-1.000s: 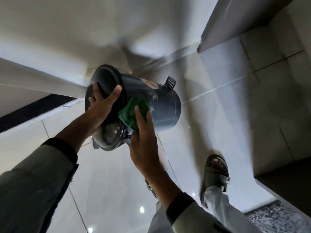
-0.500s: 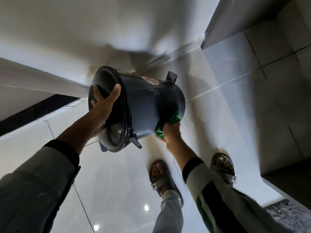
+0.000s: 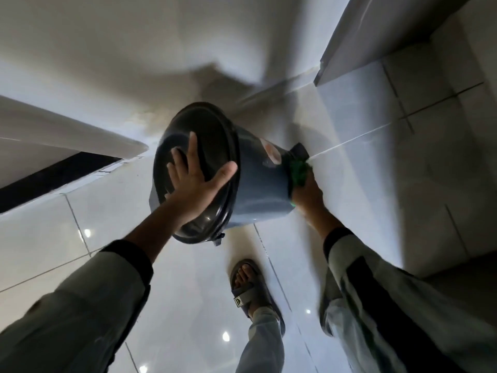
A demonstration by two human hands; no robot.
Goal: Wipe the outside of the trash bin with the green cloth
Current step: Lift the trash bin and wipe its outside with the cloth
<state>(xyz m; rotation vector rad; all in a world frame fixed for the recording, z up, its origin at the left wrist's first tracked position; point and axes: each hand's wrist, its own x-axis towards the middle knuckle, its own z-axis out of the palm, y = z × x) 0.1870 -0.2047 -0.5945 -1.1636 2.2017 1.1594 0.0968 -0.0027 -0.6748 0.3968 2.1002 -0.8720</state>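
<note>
Trash bin [image 3: 258, 189] held up off the tiled floor [image 3: 53, 238], tipped on its side, lid end toward the camera at about 8 o'clock and base end pointing away toward 2 o'clock. Dark blue wall turned upward and toward the right, carrying a round sticker [image 3: 271, 153] near the base, with a black pedal [image 3: 299, 151] jutting out at the far end. Green cloth [image 3: 299, 175] bunched against the bottom edge of the bin, at 3 o'clock from the bin's middle, just below the pedal. Right hand [image 3: 308, 193] closed around that cloth, fingers clenched on it and pressing it to the base rim; blurred, so probably mid-stroke. Left hand [image 3: 196, 184] spread flat over the dark lid [image 3: 204, 125], fingers released and splayed, thumb hooked at the lid's rim, bracing rather than gripping. Wiping clearly under way: cloth in contact with the outside, working the base end. No telling from the dull, dim surface which stretches are already clean; underside of the wall and the side facing away hidden, so likely still to be covered, along with the lid. Farther out, one sandalled foot [image 3: 250, 286] at 6 o'clock on the glossy floor, pale sleeves [image 3: 80, 305] at 7 and 5 o'clock, and a white wall [image 3: 134, 49] at 12 o'clock.
</note>
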